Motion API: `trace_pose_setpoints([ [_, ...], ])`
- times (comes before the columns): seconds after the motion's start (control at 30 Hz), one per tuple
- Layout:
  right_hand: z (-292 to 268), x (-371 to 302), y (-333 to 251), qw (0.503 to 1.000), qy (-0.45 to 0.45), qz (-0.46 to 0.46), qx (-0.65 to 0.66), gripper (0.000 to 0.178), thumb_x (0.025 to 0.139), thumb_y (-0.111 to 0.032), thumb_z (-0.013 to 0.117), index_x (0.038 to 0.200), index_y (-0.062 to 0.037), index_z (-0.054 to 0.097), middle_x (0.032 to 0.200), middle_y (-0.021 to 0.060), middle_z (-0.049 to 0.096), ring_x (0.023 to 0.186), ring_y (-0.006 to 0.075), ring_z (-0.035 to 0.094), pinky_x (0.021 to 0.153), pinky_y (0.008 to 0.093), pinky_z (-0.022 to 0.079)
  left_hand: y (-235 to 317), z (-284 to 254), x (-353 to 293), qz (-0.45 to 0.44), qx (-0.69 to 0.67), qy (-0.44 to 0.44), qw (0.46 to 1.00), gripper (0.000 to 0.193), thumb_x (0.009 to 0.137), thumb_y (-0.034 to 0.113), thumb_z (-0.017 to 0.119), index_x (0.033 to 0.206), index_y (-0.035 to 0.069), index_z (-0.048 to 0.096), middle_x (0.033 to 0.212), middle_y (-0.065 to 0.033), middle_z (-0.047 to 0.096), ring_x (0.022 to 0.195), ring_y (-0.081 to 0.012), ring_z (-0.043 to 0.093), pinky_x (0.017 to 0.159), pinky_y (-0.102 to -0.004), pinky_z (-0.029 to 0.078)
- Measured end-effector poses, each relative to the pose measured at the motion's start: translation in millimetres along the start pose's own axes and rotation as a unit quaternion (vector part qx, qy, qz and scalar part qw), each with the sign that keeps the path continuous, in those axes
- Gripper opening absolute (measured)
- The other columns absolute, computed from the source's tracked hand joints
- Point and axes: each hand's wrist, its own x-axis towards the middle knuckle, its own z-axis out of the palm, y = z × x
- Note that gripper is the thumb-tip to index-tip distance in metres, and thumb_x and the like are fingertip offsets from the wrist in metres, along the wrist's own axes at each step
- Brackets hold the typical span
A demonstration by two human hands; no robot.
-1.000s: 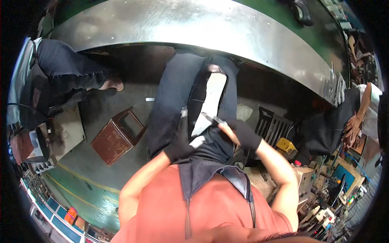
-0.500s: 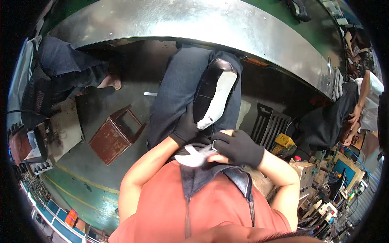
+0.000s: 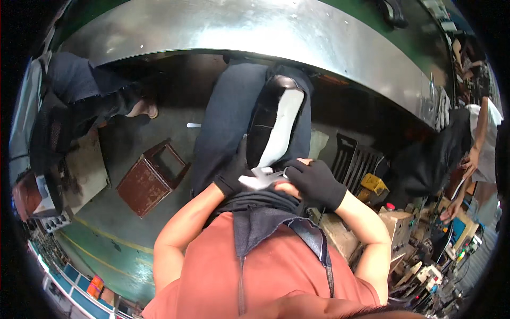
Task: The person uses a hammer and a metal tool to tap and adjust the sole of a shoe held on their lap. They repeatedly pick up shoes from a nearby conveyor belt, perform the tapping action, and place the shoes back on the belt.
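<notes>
A black shoe (image 3: 261, 126) rests lengthwise on my lap, its white underside (image 3: 283, 125) facing up and its toe pointing away from me. My left hand (image 3: 232, 174), in a black glove, is wrapped round the shoe's near left side; some of its fingers are hidden. A pair of scissors (image 3: 259, 181), pale metal with broad blades, is held in my right hand (image 3: 317, 184). That hand wears a black glove with bare fingertips showing. The blades are at the shoe's near end, blurred; whether they touch it I cannot tell.
A long metal bench (image 3: 255, 26) spans the far side, above my knees. On the floor to the left stands a worn brown stool (image 3: 142, 184). Other people's legs (image 3: 87, 87) show at left, and a person's hands (image 3: 467, 162) at right. Machinery (image 3: 419, 271) crowds the lower right.
The scissors have moved away from my belly, up to the near end of the shoe, with my right hand. Their blades look closer together. The shoe has shifted slightly left.
</notes>
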Motion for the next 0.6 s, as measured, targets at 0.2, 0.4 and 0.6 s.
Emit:
trace_pose_setpoints([
  [0.2, -5.9, -3.2, 52.2, 0.951, -0.033, 0.288, 0.106, 0.043, 0.093, -0.040, 0.054, 0.080, 0.0002, 0.061, 0.073, 0.0224, 0.059, 0.068, 0.0379, 0.056, 0.062, 0.0424, 0.044, 25.7, -7.2, 8.5, -0.090, 0.026, -0.013, 0.996, 0.115, 0.070, 0.039, 0.082, 0.146, -0.004, 0.006, 0.136, -0.0320, 0.042, 0.126, -0.0378, 0.047, 0.102, -0.0399, 0.041],
  [0.4, -49.7, -9.6, 54.6, 0.955, -0.029, 0.249, 0.161, 0.034, 0.094, -0.030, 0.057, 0.080, 0.0010, 0.060, 0.069, 0.0176, 0.055, 0.061, 0.0283, 0.053, 0.059, 0.0389, 0.041, 106.3, -51.5, 37.0, -0.217, 0.247, -0.073, 0.942, 0.086, 0.073, 0.043, 0.077, 0.131, -0.007, 0.038, 0.125, -0.0333, 0.049, 0.115, -0.0411, 0.052, 0.096, -0.0420, 0.045],
  [0.6, -62.8, 33.0, 66.7, 0.986, -0.081, 0.137, -0.041, 0.042, 0.092, -0.039, 0.054, 0.077, -0.0013, 0.065, 0.074, 0.0189, 0.062, 0.064, 0.0341, 0.061, 0.060, 0.0418, 0.048, 67.8, -10.2, 75.1, 0.080, 0.175, 0.156, 0.969, 0.094, 0.075, 0.036, 0.076, 0.140, -0.012, 0.028, 0.138, -0.0337, 0.039, 0.129, -0.0457, 0.040, 0.106, -0.0409, 0.036],
])
